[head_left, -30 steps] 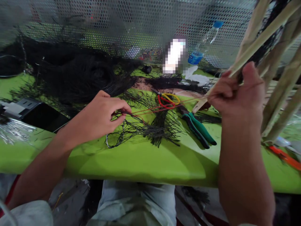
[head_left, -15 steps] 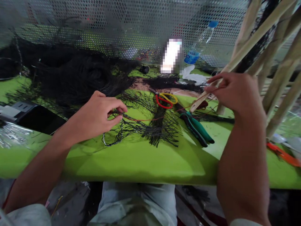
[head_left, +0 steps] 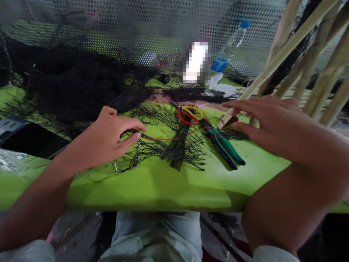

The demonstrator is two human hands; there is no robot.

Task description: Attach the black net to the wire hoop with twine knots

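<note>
My left hand (head_left: pixel 117 136) pinches the end of a piece of black netting (head_left: pixel 160 149), and a thin red thread (head_left: pixel 163 139) runs right from its fingertips. My right hand (head_left: pixel 261 116) has thumb and fingers apart around a small dark red bundle (head_left: pixel 232 120) and the end of a wooden stick (head_left: pixel 225 117); its index finger reaches over the stick. Pliers with green and black handles (head_left: pixel 227 147) lie below these, with loops of red thread on them. Scissors with red and yellow handles (head_left: pixel 191 114) rest at the top of the netting.
A large black net heap (head_left: pixel 81 80) covers the back left, near a black device (head_left: pixel 32 138). Wooden poles (head_left: pixel 311 72) lean at the right. A water bottle (head_left: pixel 227 51) and white plastic (head_left: pixel 220 86) are at the back of the green table (head_left: pixel 152 193).
My right hand has moved down, its fingers spreading and its forearm swinging outward to the right. Red thread now loops over the pliers. My left hand keeps its pinch.
</note>
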